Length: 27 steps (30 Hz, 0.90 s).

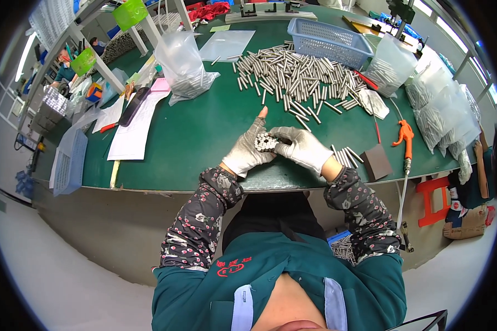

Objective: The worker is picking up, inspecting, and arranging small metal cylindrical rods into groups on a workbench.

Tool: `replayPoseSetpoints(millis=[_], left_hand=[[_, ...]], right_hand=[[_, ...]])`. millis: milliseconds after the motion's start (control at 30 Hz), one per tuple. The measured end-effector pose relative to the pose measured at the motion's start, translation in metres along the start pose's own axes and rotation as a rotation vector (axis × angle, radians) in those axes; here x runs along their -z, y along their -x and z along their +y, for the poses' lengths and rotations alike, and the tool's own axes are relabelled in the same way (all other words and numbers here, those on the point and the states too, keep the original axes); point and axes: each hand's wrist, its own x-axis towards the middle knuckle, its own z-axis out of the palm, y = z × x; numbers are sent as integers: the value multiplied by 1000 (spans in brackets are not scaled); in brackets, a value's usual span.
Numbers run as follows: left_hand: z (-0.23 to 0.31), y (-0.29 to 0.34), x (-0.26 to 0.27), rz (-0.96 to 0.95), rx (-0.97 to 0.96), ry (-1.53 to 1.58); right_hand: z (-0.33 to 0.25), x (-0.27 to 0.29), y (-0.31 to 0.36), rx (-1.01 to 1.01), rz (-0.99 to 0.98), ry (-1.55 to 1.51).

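Observation:
Between my two gloved hands, near the front edge of the green table, a bundle of metal pins (265,142) is held with the pin ends facing up. My left hand (247,151) wraps the bundle from the left, its thumb raised. From the right, my right hand (305,148) closes its fingers against the same bundle. Both gloves are whitish with grey soiling. Several loose pins (345,157) lie side by side just right of my right hand. Beyond my hands spreads a large pile of metal pins (298,74).
A blue basket (330,47) stands behind the pile. Bags of pins (444,110) sit at the right, near an orange air gun (405,138) and a brown block (376,162). On the left lie papers (132,135), a bag (185,66) and another blue basket (70,163).

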Motion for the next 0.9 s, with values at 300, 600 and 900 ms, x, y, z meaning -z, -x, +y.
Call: replayPoseSetpoints(millis=[300, 600, 900], left_hand=[[-2, -2, -3, -48, 43, 280], [-4, -6, -7, -27, -45, 148], [-8, -4, -4, 25, 162, 212]], right_hand=[[-15, 0, -6, 623, 337, 601], [-26, -4, -33, 685, 32, 1168], [-47, 11, -22, 613, 45, 1085]])
